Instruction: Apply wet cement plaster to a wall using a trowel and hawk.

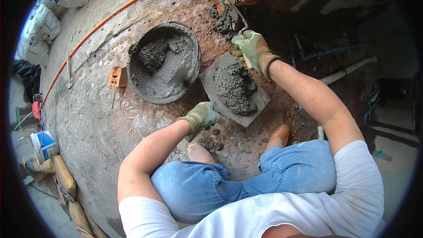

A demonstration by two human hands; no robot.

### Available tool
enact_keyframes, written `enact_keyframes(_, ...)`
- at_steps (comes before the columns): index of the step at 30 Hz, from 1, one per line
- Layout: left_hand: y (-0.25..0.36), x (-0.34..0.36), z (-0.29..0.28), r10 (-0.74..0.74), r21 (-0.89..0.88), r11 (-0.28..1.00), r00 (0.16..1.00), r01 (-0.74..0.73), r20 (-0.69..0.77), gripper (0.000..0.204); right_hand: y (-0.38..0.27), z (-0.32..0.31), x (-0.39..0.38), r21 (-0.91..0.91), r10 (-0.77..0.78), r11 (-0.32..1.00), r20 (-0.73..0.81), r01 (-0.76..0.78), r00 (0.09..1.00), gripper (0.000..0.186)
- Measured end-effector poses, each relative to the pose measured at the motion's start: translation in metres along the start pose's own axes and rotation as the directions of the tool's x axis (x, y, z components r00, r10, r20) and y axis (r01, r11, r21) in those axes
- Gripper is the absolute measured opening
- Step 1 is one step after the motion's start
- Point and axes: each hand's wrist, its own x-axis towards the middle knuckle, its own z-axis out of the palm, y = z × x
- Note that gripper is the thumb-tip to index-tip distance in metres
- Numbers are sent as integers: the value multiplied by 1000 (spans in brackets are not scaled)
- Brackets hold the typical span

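Observation:
My left hand [202,115], in a green-and-tan glove, is closed on the near left edge of a square grey mortar board [213,74]; any handle under it is hidden. A heap of wet grey mortar [233,88] sits on the board. My right hand [254,52], gloved alike, grips a trowel by its handle, and the thin metal shank [242,19] reaches forward to the foot of a rough wall. Dark mortar [224,24] lies beside the trowel there. Left of the board stands a black bucket [198,57] partly filled with mortar [165,79].
A hollow orange brick [117,77] rests left of the bucket. An orange hose [103,23] curves across the concrete floor. White sacks [44,24] line the far left, with a white-and-blue pail [45,145] nearer. Blue and white pipes [348,70] run through the dark recess at right.

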Motion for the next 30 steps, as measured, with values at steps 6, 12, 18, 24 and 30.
enact_keyframes(6, -8, 2, -2, -16, -18, 1000, 1000, 15, -11, 29, 9, -7, -1, -122, -97, 988, -33, 92, 995, 16)
enact_keyframes(12, 4, -3, -4, -15, -77, 997, 1000, 16, 3, 27, 62, -22, 20, -546, -716, 616, -88, 568, 692, 16)
enact_keyframes(18, -9, 7, 1, -28, -95, 995, 1000, 28, -2, 26, 44, -25, 4, -228, -7, 974, 4, 8, 1000, 15)
enact_keyframes(24, -5, 6, 5, -68, -189, 980, 998, 69, 14, 18, 24, -28, -6, -132, -68, 989, -1, 67, 998, 12)
enact_keyframes(30, -8, 5, 6, -65, -218, 974, 998, 64, 4, 17, 22, -49, -8, -56, -103, 993, 12, 104, 995, 16)
